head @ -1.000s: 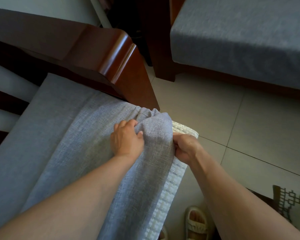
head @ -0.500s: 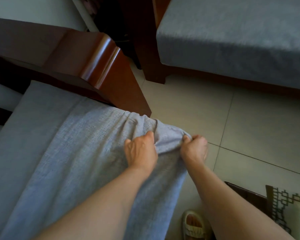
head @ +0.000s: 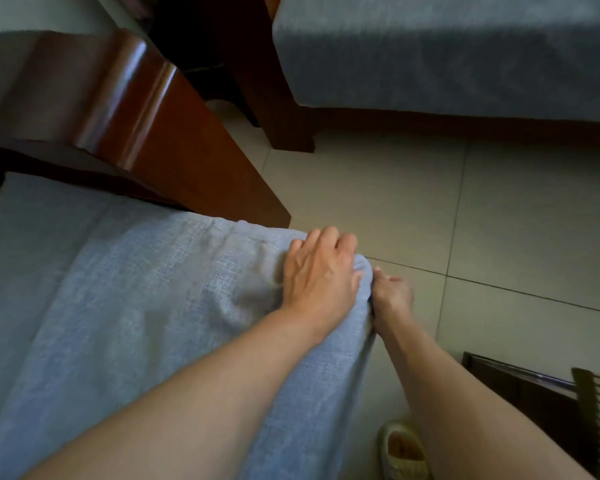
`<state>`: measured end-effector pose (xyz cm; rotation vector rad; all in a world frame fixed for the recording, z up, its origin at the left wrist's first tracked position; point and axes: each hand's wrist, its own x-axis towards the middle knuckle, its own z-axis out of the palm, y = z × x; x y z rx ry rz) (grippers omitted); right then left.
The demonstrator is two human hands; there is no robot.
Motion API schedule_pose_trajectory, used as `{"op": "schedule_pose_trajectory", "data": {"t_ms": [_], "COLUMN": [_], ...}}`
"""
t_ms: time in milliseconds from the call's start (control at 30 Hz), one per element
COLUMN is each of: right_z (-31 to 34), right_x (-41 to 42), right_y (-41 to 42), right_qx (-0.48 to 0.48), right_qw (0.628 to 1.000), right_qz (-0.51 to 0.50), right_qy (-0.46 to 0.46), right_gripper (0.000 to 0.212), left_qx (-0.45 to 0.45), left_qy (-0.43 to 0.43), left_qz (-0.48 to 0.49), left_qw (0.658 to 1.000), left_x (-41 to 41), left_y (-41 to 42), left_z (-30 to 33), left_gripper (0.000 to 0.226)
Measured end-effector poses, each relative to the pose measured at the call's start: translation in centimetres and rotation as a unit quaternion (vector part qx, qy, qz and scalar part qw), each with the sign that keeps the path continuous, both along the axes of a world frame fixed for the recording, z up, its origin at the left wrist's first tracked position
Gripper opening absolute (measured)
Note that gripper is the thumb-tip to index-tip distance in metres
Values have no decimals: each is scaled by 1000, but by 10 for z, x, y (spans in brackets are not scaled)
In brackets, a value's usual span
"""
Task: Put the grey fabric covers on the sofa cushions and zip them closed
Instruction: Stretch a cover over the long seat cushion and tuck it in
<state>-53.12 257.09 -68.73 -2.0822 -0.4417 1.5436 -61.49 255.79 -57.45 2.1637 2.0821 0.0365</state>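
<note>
1. Head view, lower right: a slipper (head: 403,452) is seen on the floor.
2. At centre, the grey cover (head: 153,306) is pressed flat by the left hand (head: 321,275); its corner is pinched by the right hand (head: 390,294).
3. Fabric should be drawn evenly over the corner, toward the armrest (head: 146,109).

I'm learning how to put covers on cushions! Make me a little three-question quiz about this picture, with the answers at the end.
1. True or false: the left hand lies on top of the grey fabric cover.
2. Where is the right hand? A) on the wooden armrest B) at the side edge of the cover's corner C) on the slipper
3. Fill in: the floor is made of pale ____.

Key: 1 true; 2 B; 3 tiles
</note>
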Motion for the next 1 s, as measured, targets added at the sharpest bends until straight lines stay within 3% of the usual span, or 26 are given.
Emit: {"op": "schedule_pose_trajectory", "data": {"t_ms": [133, 233, 300, 400, 533, 700, 800, 900, 1000], "right_z": [-15, -11, -10, -12, -23, -60, -86, -90, -79], "right_x": [0, 8, 10, 3, -2, 0, -10, -10, -4], "right_y": [-6, 3, 15, 22, 18, 7, -2, -1, 2], "right_qx": [6, -8, -29, -11, 48, 97, 95, 84, 32], "right_qw": [1000, 995, 987, 994, 998, 995, 995, 996, 997], "right_qz": [19, -7, -7, 13, 13, 22, 5, 13, 63], "right_qy": [7, 104, 160, 104, 47, 28, 7, -13, 8], "right_gripper": [44, 32, 40, 32, 44, 42, 26, 37, 42], "left_qx": [58, 78, 78, 71, 71, 81, 83, 94, 118], "left_qy": [14, 9, 26, 39, 25, -4, 17, -6, 6], "left_qz": [-42, -23, -26, -67, -130, -160, -140, -114, -64], "left_qw": [997, 997, 996, 994, 989, 984, 987, 989, 991], "left_x": [3, -3, -11, -23, -19, 3, 17, 16, 11], "left_y": [1, -2, -9, -18, -15, -6, -2, -2, -8], "left_z": [-13, -6, -2, -1, 0, -14, -31, -41, -39], "left_gripper": [31, 32, 33, 26, 23, 22, 20, 14, 24]}}
